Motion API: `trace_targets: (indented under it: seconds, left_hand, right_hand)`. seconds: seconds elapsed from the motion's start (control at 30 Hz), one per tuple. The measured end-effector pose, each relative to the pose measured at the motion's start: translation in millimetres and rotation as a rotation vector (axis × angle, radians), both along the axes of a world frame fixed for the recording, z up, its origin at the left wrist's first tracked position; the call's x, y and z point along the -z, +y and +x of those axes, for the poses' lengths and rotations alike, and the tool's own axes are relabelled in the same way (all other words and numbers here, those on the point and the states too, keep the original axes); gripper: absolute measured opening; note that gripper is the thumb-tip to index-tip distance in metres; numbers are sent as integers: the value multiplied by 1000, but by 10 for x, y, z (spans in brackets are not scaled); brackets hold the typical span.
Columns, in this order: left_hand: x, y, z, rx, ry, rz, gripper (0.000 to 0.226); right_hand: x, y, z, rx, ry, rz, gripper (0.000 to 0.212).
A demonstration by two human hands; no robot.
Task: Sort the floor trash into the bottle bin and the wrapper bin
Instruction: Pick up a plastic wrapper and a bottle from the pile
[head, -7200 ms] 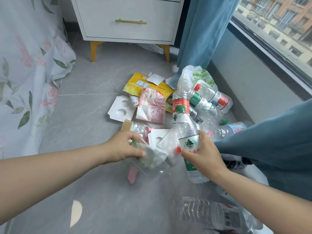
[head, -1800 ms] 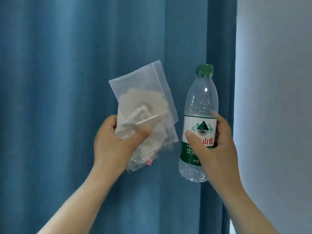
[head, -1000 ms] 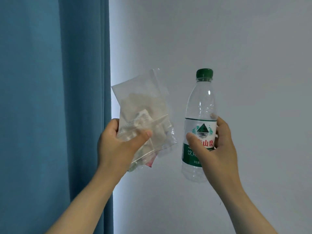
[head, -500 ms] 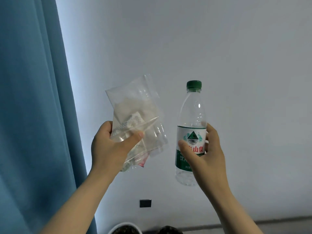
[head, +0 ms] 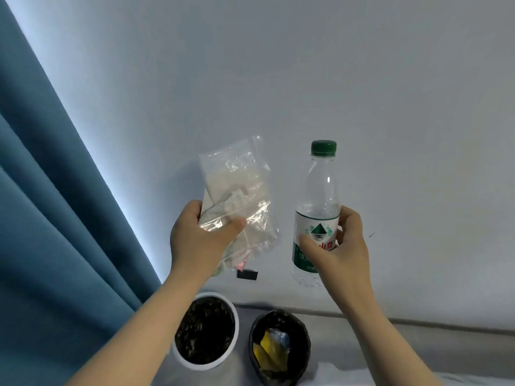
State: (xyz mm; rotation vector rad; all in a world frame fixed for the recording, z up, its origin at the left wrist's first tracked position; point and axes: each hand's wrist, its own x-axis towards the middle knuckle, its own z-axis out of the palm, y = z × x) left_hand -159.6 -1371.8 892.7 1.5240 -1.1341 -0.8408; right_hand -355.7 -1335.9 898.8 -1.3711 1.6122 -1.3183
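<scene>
Bottle point(head: 316, 218), one counted, stood upright in the right hand point(head: 338, 246), whose fingers and thumb wrapped its label band. Its long axis was vertical, with the green cap point(head: 323, 148) above the hand and the base below it. Clear plastic bag point(head: 241, 190), one counted, was pinched between thumb and fingers of the left hand point(head: 199, 240), and most of it rose above that hand.

I counted two bins, both below the hands and well apart from them. A white-rimmed bin point(head: 237, 328) sat directly beneath the left hand. A black bin point(head: 253, 338) sat beneath the gap between the hands. The black bin held a yellow wrapper point(head: 264, 355), so I judged it the wrapper bin. I could not identify the other bin's dark contents.

On that reading the paths cross: bag down and rightward, bottle down and leftward past the black bin.
</scene>
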Motion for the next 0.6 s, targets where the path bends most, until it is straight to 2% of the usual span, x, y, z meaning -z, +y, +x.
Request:
trace_targets:
  seconds: [0.2,0.47,0.6]
  left_hand:
    - [812,-315,183,-58,-30,177,31]
    - [2109,-360,705,-111,-91,417,36]
    - [2883,-257,927,-154,-126,557,31]
  right_hand:
    - [796,-462,207,-59,36,174,54]
    - [2054,-640,698,-112,94,426,60]
    - [2804,-625,879,-140,147,587,49]
